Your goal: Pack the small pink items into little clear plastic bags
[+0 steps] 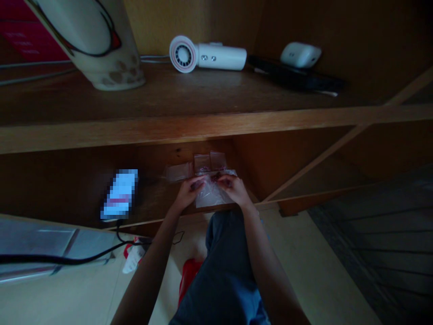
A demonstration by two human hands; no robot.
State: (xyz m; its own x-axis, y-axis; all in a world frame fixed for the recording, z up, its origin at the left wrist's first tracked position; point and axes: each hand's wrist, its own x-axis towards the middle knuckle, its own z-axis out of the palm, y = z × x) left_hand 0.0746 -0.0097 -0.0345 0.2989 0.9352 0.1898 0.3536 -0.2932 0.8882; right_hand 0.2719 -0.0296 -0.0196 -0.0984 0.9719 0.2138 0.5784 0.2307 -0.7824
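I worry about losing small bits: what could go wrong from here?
Small dark pieces between the left hand and right hand might scatter if nudged. The clear plastic lies near the front edge of the lower shelf and might slip off. The cable from the phone hangs over that edge and might snag.

1. One bare left hand (188, 193), one bare right hand (237, 190)
2. At least three small, clear, rectangular plastic bags (202, 162)
3. One larger clear plastic sheet (212, 197)
4. One lit, rectangular phone (120, 194)
5. One white, round-headed handheld fan (216, 56)
6. One white, rounded case (299, 54)
7. One cream, tapered container (113, 67)
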